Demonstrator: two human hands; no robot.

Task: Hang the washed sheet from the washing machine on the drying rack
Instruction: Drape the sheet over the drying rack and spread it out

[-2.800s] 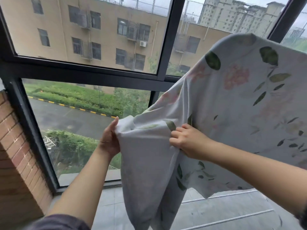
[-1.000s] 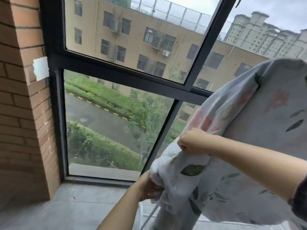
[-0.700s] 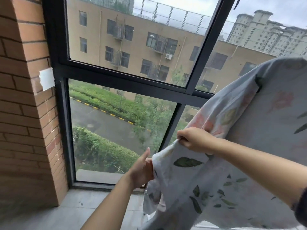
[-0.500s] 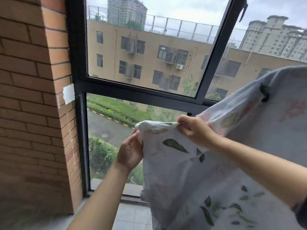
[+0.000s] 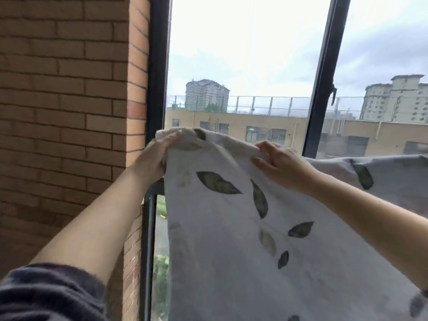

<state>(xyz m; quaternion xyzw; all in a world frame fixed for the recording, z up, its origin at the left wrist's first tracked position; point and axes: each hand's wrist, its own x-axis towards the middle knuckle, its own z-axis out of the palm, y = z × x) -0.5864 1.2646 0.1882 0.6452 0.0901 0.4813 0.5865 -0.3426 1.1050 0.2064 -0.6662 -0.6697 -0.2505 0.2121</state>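
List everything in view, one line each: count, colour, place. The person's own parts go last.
sheet: one, pale grey with dark green leaves, centre and right
brick wall: one, reddish-brown, left
window frame: one, black, behind the sheet
low building: one, tan, outside the glass
tower blocks: two, grey, on the skyline
shrubs: a patch, green, outside, low down
sleeve: one, dark, bottom left
left hand: one, grips the sheet's upper left corner
right hand: one, pinches its top edge
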